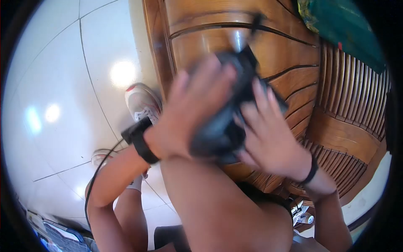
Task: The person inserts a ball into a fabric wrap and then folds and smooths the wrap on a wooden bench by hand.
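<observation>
A black, shiny object, blurred by motion, lies over the wooden seat beside my raised knee; it looks like a bag or shoe [220, 128], but I cannot tell which. On its left side rests my left hand [191, 101], fingers spread across the top. Against its right side is my right hand [270, 132], with fingers apart and smeared by motion. A dark strap or loop [255, 23] sticks up from its far end. Black bands circle both wrists, and the left one has a cable running from it.
The wooden bench [243, 42] has slatted parts [352, 96] at right. A green cloth [344, 29] hangs at the upper right. White tiled floor [54, 75] spreads at left, with my shoes [140, 101] on it. Small white items [304, 218] are at the lower right.
</observation>
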The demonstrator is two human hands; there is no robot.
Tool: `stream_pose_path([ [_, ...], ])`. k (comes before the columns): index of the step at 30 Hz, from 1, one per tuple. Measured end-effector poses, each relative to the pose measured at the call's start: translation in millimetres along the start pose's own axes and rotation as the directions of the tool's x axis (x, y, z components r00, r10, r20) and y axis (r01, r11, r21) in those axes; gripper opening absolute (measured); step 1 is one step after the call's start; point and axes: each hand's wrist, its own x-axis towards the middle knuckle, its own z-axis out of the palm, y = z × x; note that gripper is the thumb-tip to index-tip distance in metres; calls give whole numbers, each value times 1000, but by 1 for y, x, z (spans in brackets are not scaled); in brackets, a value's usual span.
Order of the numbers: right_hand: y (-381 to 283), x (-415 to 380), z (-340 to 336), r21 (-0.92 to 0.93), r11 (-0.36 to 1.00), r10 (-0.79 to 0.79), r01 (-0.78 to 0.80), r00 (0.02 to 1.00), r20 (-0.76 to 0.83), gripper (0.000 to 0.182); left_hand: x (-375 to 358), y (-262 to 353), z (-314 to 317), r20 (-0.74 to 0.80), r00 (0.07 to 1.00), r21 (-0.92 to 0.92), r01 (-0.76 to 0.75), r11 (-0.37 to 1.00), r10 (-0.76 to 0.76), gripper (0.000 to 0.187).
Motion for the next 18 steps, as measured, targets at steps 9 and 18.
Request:
stream_pose_path([
  [9,10,69,-16,-70,996,-67,52,971,-228,59,-7,-77,30,18,963,-658,213,722,-268,74],
  [18,12,64,-19,-103,994,-48,30,983,-180,58,-18,-52,24,-27,978,-237,197,951,-209,78],
])
